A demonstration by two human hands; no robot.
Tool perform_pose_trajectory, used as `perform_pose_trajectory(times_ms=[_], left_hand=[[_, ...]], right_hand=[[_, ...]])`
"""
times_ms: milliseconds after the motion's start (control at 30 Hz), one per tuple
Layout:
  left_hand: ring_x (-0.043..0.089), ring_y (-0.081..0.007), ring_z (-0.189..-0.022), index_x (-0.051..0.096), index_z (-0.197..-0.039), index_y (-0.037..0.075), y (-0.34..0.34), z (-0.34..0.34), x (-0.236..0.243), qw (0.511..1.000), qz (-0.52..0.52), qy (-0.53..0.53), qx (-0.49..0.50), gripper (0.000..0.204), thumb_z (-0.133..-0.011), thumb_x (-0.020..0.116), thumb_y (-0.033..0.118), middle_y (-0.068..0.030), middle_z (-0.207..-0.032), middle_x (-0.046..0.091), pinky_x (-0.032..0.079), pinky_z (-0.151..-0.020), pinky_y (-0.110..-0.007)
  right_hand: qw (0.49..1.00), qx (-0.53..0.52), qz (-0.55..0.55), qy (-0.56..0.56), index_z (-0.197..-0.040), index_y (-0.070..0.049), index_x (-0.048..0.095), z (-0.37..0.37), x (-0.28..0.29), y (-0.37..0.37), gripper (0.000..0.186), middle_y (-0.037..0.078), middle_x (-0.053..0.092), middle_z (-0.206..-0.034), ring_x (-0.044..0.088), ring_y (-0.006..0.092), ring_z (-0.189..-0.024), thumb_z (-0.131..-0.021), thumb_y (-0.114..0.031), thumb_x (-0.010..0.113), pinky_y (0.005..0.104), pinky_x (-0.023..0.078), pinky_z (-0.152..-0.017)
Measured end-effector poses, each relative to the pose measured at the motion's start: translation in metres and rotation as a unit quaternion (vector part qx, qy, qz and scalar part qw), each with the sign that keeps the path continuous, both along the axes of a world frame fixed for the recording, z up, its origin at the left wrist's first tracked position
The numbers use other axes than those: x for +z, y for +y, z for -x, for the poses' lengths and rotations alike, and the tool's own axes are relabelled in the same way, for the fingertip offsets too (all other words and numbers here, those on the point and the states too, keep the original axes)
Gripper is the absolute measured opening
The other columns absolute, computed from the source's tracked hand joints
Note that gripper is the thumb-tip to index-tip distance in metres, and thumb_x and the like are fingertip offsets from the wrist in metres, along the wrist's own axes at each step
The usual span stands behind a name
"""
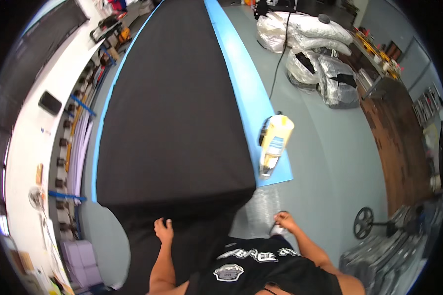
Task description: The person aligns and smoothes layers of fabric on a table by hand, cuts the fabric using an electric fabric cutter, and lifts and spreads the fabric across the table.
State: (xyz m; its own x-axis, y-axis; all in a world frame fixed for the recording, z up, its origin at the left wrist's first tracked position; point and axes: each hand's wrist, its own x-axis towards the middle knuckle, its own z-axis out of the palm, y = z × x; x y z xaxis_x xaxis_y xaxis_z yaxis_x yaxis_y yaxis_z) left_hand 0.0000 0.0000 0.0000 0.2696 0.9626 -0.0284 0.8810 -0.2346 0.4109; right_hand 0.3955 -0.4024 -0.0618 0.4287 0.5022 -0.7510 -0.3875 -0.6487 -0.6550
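Note:
A long sheet of black fabric (174, 108) covers most of a light blue table (241, 73) and drapes over its near end. My left hand (163, 230) is just in front of the hanging part, fingers apart and nothing visible in them. Whether it touches the cloth I cannot tell. To the right, beyond the table's near corner, my right hand (285, 221) has its fingers curled around something small and dark that I cannot make out. An upright yellow and white cylindrical device (275, 142) with a dark side part stands on the blue strip near that corner.
Wrapped bundles (305, 34) lie on the grey floor at the far right, with a black cable (280, 59) running near them. Rolls (81, 157) fill a rack along the left. A black handwheel (363, 222) stands at the right, above plastic-wrapped rolls (379, 260).

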Motion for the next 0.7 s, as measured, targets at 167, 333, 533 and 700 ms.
perform_pose_trajectory(times_ms=[167, 333, 533, 700], left_hand=[[0.031, -0.0357, -0.133, 0.038, -0.139, 0.017, -0.211, -0.117, 0.008, 0.956, 0.232, 0.16, -0.085, 0.076, -0.08, 0.056, 0.061, -0.0131, -0.143, 0.033, 0.026, -0.101, -0.06], [0.026, -0.0342, -0.136, 0.029, -0.145, 0.023, -0.277, -0.15, 0.003, 0.809, 0.467, 0.342, -0.104, 0.08, -0.081, 0.047, 0.068, -0.0142, -0.15, 0.025, 0.023, -0.105, -0.06], [0.041, -0.0338, -0.128, 0.044, -0.138, 0.018, -0.331, -0.236, -0.036, 0.809, 0.493, 0.309, -0.08, 0.069, -0.083, 0.054, 0.059, -0.0188, -0.141, 0.041, 0.032, -0.102, -0.055], [0.044, -0.0335, -0.126, 0.047, -0.135, 0.018, -0.304, -0.372, -0.052, 0.817, 0.509, 0.253, -0.097, 0.066, -0.082, 0.054, 0.058, -0.019, -0.137, 0.044, 0.034, -0.1, -0.054]], right_hand=[[0.994, -0.012, 0.022, -0.106, -0.084, -0.005, 0.063, -0.088, 0.008, -0.141, 0.026, -0.001, 0.058, -0.066, 0.051, 0.0087, -0.057, -0.086, -0.03, 0.068, 0.0252, 0.041, -0.05], [0.991, -0.07, 0.087, -0.08, -0.086, -0.007, 0.062, -0.21, 0.026, -0.202, 0.027, 0.0, 0.06, -0.073, 0.056, 0.0098, -0.06, -0.085, -0.033, 0.068, 0.0254, 0.043, -0.049], [0.985, -0.013, 0.031, -0.172, -0.084, -0.007, 0.059, -0.378, 0.024, -0.129, 0.024, -0.001, 0.056, -0.069, 0.052, 0.0079, -0.061, -0.089, -0.03, 0.065, 0.026, 0.041, -0.051], [0.968, 0.022, -0.042, -0.245, -0.085, -0.005, 0.059, -0.502, 0.028, -0.089, 0.024, -0.001, 0.055, -0.067, 0.05, 0.0087, -0.058, -0.09, -0.028, 0.064, 0.0262, 0.04, -0.049]])
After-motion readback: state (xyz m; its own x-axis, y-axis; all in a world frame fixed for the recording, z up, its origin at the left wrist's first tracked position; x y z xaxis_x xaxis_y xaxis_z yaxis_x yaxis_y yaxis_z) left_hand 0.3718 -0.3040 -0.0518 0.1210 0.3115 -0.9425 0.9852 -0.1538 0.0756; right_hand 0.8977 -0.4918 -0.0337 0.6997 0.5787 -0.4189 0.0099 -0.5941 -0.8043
